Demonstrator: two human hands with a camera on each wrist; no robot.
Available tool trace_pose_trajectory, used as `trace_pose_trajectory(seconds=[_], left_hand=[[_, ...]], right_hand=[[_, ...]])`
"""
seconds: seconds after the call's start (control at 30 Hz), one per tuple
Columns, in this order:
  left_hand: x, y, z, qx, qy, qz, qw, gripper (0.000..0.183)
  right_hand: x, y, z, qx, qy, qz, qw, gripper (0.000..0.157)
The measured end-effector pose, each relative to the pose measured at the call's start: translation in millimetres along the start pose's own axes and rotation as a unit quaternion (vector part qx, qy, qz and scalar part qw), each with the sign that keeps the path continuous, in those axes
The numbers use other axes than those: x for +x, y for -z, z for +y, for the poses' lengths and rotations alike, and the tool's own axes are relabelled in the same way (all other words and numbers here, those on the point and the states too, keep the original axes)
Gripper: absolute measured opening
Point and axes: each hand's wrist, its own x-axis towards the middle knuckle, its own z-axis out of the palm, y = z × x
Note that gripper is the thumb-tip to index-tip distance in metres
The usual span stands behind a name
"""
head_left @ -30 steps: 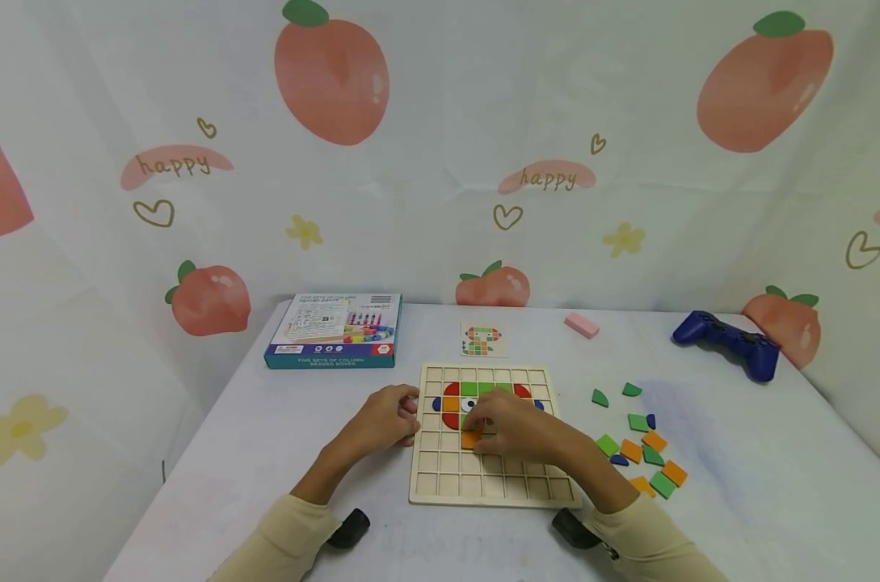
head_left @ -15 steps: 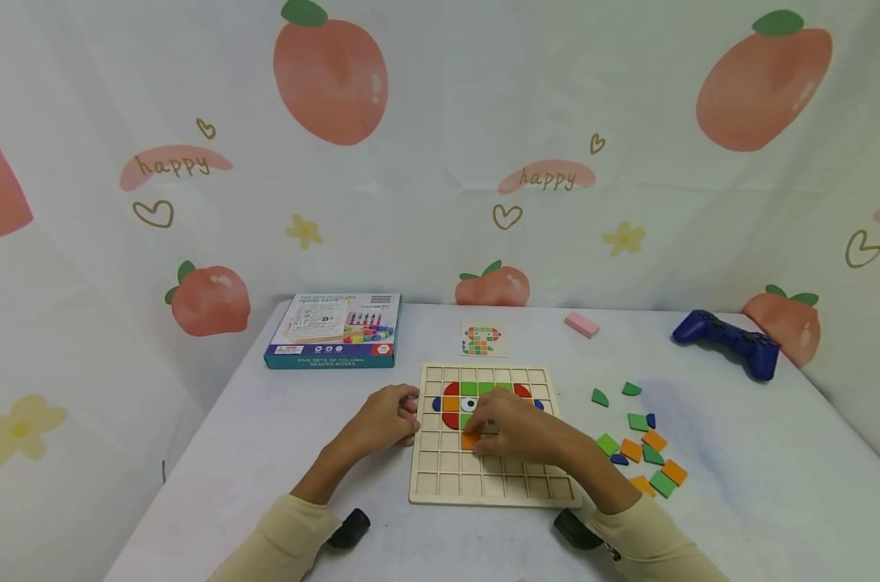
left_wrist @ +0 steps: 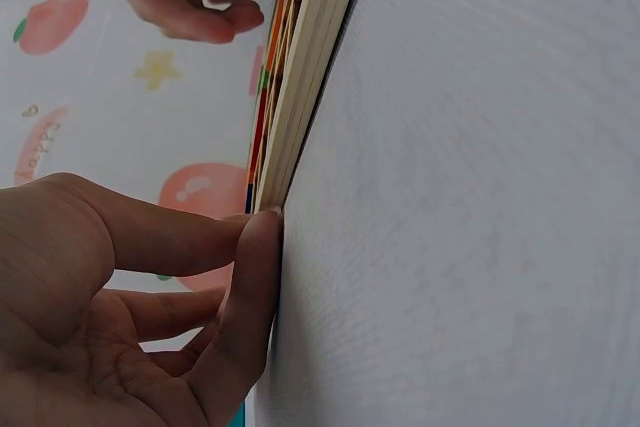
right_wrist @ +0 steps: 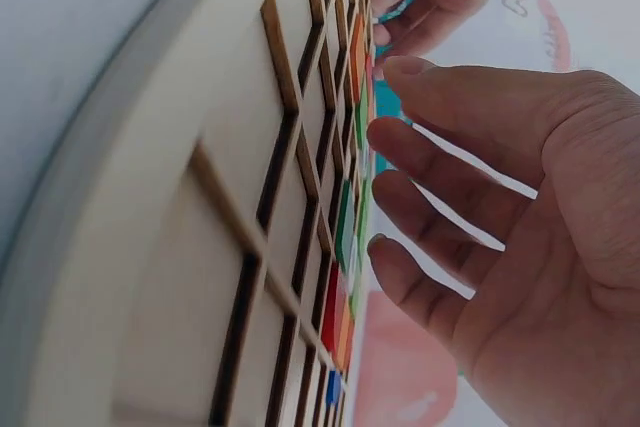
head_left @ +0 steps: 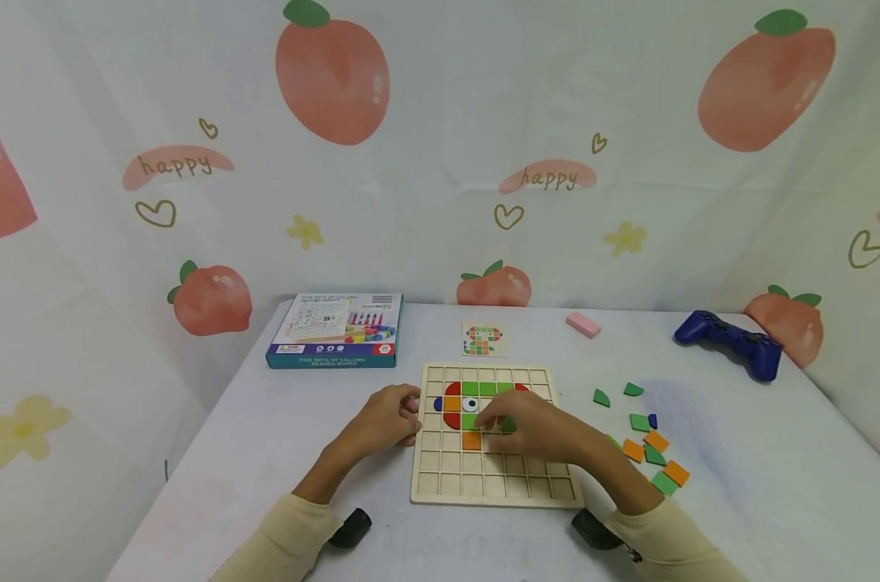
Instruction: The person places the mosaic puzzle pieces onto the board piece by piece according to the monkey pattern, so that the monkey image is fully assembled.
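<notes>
Head view: the left arm (head_left: 322,477) slants up from the lower left, its hand (head_left: 383,416) pinching the left edge of a wooden grid board (head_left: 448,485) at lower centre. From the lower right, the right arm (head_left: 621,478) slants inward; its hand (head_left: 532,424) hovers over the board, fingers loosely bent, thumb apart, just right of an orange tile (head_left: 472,440).

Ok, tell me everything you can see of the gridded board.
The gridded board is pale, looks wooden, and is divided into square cells by thin raised strips. It lies flat on the table. Coloured pieces, plus an eye tile, sit in some cells. The left hand pinches its left edge; the right hand, above it, hides part.
</notes>
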Motion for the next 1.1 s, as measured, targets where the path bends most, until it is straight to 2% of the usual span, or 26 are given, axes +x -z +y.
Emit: trace_pose_trajectory(seconds=[0.1,0.3,0.5,0.67,0.9,1.1], left_hand=[[0.3,0.4,0.6,0.003,-0.001,0.001,1.0000,0.053],[0.3,0.5,0.8,0.002,0.004,0.001,1.0000,0.053],[-0.3,1.1,0.5,0.001,0.002,0.001,1.0000,0.053],[-0.8,1.5,0.3,0.004,-0.003,0.003,1.0000,0.053],[-0.7,1.2,-0.7,0.006,-0.002,0.003,1.0000,0.053],[0.0,1.4,-0.4,0.006,-0.003,0.001,1.0000,0.053]], right_hand=[[-7.2,4.2,4.6,-0.004,0.000,0.008,1.000,0.026],[-25.2,13.1,12.6,0.005,-0.039,0.022,0.999,0.029],[-50.3,23.6,24.8,-0.005,-0.058,0.045,0.997,0.025],[-71.3,32.0,34.1,-0.019,-0.101,0.059,0.993,0.029],[-101.3,42.0,50.9,-0.030,-0.122,0.079,0.989,0.032],[-128.1,51.1,68.5,-0.016,-0.165,0.086,0.982,0.034]])
